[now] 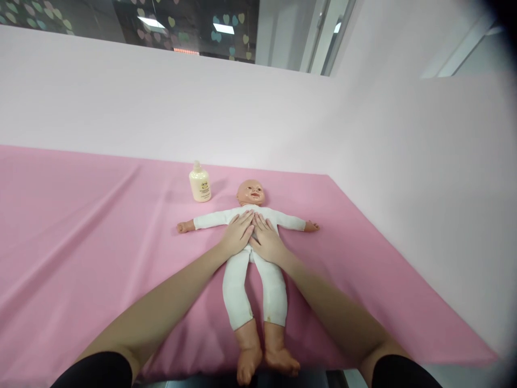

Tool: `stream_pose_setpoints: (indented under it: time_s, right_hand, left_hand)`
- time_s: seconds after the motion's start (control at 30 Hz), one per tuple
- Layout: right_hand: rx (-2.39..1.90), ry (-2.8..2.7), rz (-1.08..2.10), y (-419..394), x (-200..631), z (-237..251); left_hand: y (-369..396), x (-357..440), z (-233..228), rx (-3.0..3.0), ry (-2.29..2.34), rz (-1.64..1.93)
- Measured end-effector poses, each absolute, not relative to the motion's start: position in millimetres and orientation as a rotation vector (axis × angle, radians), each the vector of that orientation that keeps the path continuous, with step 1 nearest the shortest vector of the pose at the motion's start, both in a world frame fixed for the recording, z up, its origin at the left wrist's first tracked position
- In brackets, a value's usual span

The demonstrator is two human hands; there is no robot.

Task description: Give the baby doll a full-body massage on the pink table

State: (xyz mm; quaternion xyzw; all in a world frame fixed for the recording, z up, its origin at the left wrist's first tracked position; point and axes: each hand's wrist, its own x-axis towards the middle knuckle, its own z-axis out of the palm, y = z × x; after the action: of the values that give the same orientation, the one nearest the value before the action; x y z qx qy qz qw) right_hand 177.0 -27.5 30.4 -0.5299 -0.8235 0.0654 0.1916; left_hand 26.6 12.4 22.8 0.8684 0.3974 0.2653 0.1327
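Pink cloth (100, 226) covers our table; the baby doll (252, 253) lies face-up at its middle, a lotion bottle (200, 185) near its head. Our left hand (238, 233) and right hand (266, 240) rest flat, fingers spread, side by side on its torso, gripping nothing; we'd keep palms flat and pressure light.

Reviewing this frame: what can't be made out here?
- Head view: the doll has its belly covered by the left hand and right hand, both laid flat on it.
- Head view: the print on the bottle is too small to read.
- Head view: the table is wholly draped by the pink cloth.
- Head view: the right corners are darkened by the lens edge.
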Motion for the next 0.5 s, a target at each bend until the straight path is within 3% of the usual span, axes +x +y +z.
stream_pose_setpoints:
  time_s: [0.2,0.5]
  right_hand:
    - [-1.029,-2.358,0.308,-22.5,189.2,32.5]
    - [-0.931,-1.965,0.903,-20.3,196.2,31.1]
  left_hand:
    - [14.8,23.0,23.9,2.560,1.053,0.751]
    - [19.3,24.8,20.6,2.474,1.241,0.721]
